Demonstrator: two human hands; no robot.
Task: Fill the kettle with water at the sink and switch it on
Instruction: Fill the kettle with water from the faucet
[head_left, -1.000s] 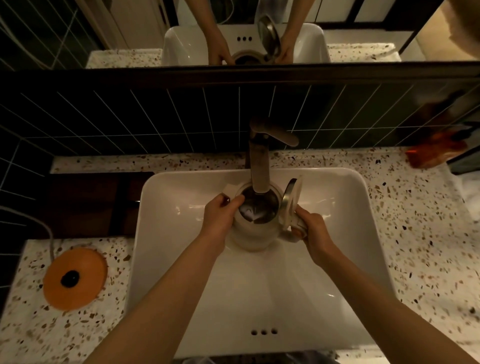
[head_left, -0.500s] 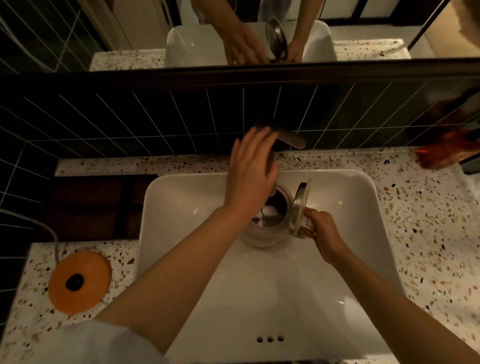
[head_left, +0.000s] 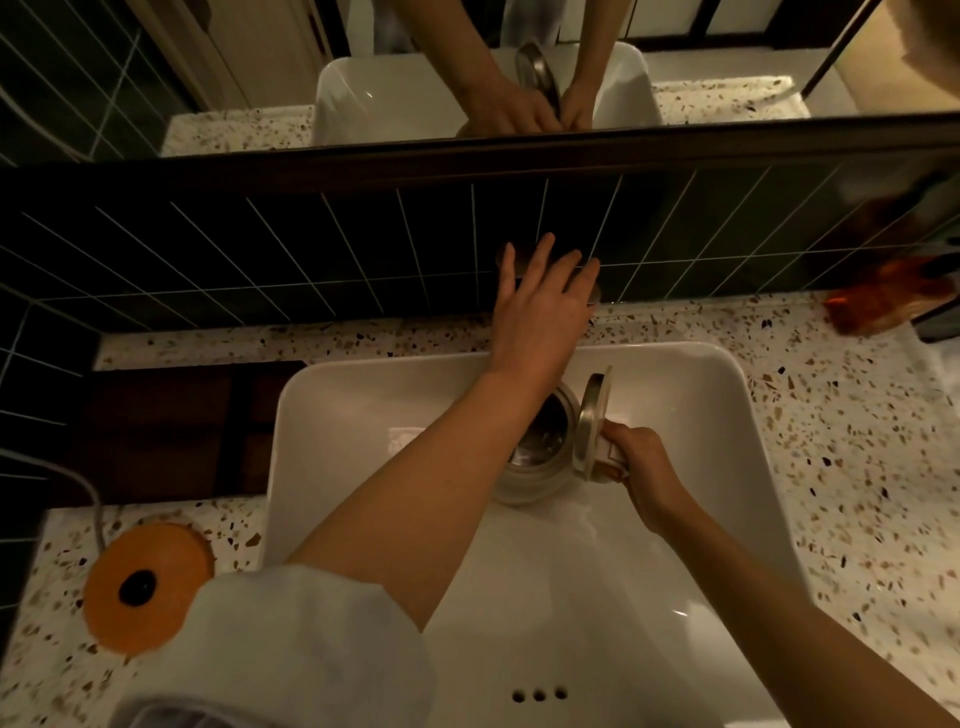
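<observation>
A pale kettle (head_left: 540, 467) stands in the white sink (head_left: 597, 597) with its lid (head_left: 592, 415) flipped up. My right hand (head_left: 641, 467) grips the kettle's handle at its right side. My left hand (head_left: 543, 306) lies flat, fingers spread, over the tap's lever at the back of the sink; the tap is almost wholly hidden beneath it. My left forearm crosses over the kettle's left half. Whether water runs cannot be made out.
The orange kettle base (head_left: 143, 584) with its cord sits on the terrazzo counter (head_left: 841, 467) left of the sink. Dark tiles and a mirror (head_left: 467, 67) back the counter. An orange-red object (head_left: 883, 306) lies at the far right.
My left hand left the kettle's rim, rose and reached back onto the tap lever. My right hand kept hold of the kettle's handle; the kettle stayed under the spout.
</observation>
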